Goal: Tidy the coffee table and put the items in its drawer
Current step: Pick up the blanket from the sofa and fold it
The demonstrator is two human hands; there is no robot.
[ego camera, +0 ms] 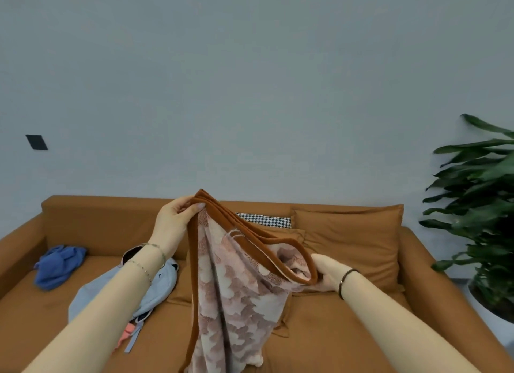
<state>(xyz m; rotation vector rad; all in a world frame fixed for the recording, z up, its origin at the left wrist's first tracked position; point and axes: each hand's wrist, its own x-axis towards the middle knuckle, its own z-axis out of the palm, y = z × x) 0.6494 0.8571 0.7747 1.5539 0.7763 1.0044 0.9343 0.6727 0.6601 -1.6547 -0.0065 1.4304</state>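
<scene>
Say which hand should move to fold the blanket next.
Right, probably: the right hand holds the blanket low by its trim and can lift to the left hand, which pinches the corner high.

A single wide-angle camera sits on the person's head, facing forward and only slightly down across an orange sofa (333, 331) to the far wall (250, 80), which fills the upper half. Both forearms enter from the near bottom corners. The left hand (173, 222) and right hand (328, 272) grip a patterned cloth (236, 289) close before the lens. A plant (478, 205) edges the right side.
</scene>
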